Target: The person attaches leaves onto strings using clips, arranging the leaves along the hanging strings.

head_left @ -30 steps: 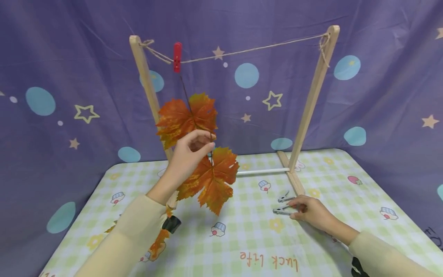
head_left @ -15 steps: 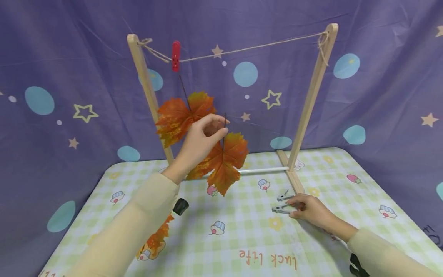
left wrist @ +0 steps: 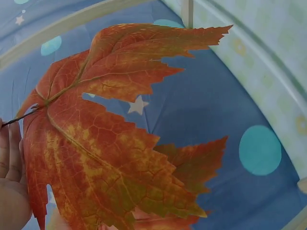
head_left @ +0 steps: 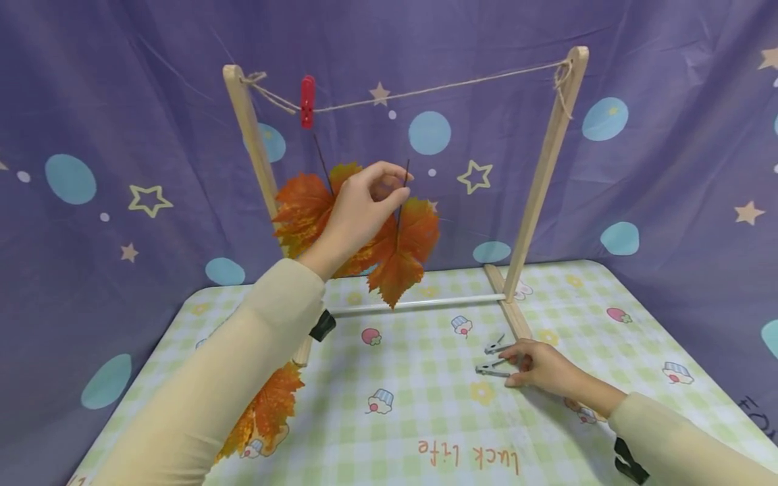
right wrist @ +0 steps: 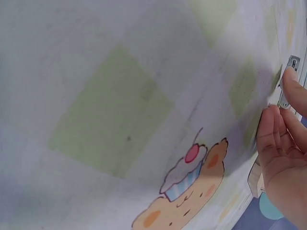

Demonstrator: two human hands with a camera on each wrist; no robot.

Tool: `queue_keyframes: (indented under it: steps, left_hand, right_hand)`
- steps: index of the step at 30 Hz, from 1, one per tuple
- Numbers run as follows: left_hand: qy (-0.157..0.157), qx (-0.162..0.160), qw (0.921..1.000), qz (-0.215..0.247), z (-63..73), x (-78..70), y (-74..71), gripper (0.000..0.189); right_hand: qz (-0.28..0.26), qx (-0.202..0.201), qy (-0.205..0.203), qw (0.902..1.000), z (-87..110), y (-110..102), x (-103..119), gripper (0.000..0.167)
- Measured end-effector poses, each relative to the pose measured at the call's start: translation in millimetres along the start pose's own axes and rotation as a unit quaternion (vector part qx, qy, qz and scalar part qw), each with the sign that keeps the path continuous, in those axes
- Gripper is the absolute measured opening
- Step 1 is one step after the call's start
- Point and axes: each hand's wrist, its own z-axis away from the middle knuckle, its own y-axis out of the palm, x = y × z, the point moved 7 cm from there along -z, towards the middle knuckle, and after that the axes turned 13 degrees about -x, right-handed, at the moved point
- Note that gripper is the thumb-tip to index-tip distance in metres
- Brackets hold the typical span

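Note:
My left hand (head_left: 371, 202) pinches the thin dark stem of an orange artificial maple leaf (head_left: 404, 239); the leaf hangs below the fingertips and fills much of the left wrist view. Behind that hand, another maple leaf (head_left: 304, 206) hangs from a red clothespin (head_left: 307, 101) on the twine (head_left: 437, 88). Low at the right, my right hand (head_left: 541, 368) has thumb and fingers around the end of a grey clothespin (head_left: 491, 370) on the table. A second grey clothespin (head_left: 495, 347) lies just beyond it, close to the fingers.
The twine runs between the left wooden post (head_left: 246, 115) and the right wooden post (head_left: 547, 169). A white rod (head_left: 444, 303) joins them low down. Another orange leaf (head_left: 273, 405) lies on the checked tablecloth (head_left: 437, 391), partly behind my left sleeve. A purple curtain (head_left: 516, 34) stands behind.
My left hand has risen and shifted right with its maple leaf, up towards the twine and away from the hanging leaf's middle. The right hand has stayed at the grey clothespins.

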Motion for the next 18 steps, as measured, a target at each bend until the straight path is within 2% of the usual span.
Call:
queue_keyframes:
  steps: [7,13,18]
  left_hand:
    - [0.011,-0.003,0.9994,-0.033,-13.9,-4.7,3.1,0.015]
    - [-0.003,-0.012,0.9994,-0.031,-16.3,0.6,2.6,0.014]
    - [-0.021,-0.024,0.9992,-0.026,-16.7,5.7,0.1,0.015]
  right_hand:
    - [0.024,-0.013,0.0,0.9996,-0.6,1,-2,0.037]
    - [0.024,0.008,0.002,0.9997,-4.9,-4,7,0.033]
    - [0.036,0.016,-0.005,0.9992,-14.4,-15,22,0.031]
